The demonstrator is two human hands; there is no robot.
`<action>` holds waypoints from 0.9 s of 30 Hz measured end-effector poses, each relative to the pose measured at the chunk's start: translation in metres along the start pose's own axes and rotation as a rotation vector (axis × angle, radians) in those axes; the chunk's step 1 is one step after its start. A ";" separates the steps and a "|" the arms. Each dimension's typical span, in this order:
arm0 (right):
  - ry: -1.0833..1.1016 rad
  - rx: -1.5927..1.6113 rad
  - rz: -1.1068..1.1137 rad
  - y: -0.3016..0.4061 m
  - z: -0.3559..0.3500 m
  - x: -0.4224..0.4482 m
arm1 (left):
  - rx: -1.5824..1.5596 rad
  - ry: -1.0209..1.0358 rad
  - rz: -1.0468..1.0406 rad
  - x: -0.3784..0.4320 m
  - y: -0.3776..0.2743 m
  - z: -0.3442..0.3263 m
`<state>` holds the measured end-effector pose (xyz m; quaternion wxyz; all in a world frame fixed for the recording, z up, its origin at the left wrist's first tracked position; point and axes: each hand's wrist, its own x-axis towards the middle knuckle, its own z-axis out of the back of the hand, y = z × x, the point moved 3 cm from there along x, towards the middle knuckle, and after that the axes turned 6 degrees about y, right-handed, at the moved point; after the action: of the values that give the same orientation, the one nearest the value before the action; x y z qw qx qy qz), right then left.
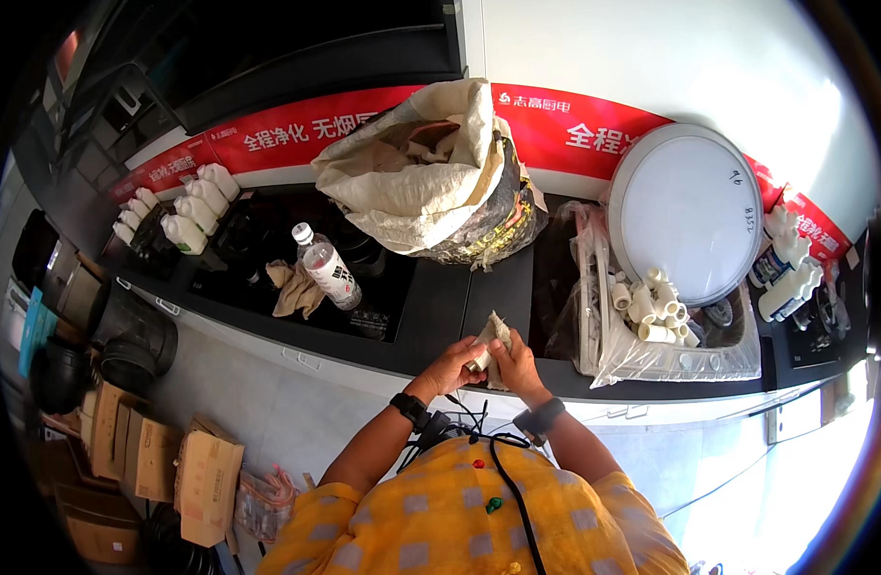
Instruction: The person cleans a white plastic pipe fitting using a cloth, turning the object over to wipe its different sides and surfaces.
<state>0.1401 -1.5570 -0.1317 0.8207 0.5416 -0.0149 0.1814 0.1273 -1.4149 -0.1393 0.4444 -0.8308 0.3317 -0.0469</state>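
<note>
My left hand (454, 365) holds a small pale pipe fitting (477, 361) just over the counter's front edge. A piece of beige cloth (496, 332) is gripped in my right hand (518, 366), pressed against that fitting. Several similar off-white plastic pipe fittings (641, 305) lie heaped at the sink on the right, below a large round white disc (684, 215) with handwriting on it. A woven sack (419, 187), its mouth open, stands at the back of the counter. To its left a clear plastic bottle (329, 266) stands beside a crumpled tan cloth (296, 290).
White jugs (194, 214) stand on the far left of the dark counter (433, 302); white bottles (792, 291) are at the far right. The sink (735, 359) is wrapped in plastic film. Cardboard boxes (207, 481) and black pipe parts (128, 366) lie on the floor at left.
</note>
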 end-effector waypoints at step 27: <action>-0.010 -0.016 -0.074 0.000 -0.002 0.002 | -0.076 0.004 -0.002 0.000 0.000 0.001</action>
<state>0.1413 -1.5543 -0.1318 0.8311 0.5361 -0.0004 0.1482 0.1278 -1.4146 -0.1402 0.4118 -0.8474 0.3332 -0.0363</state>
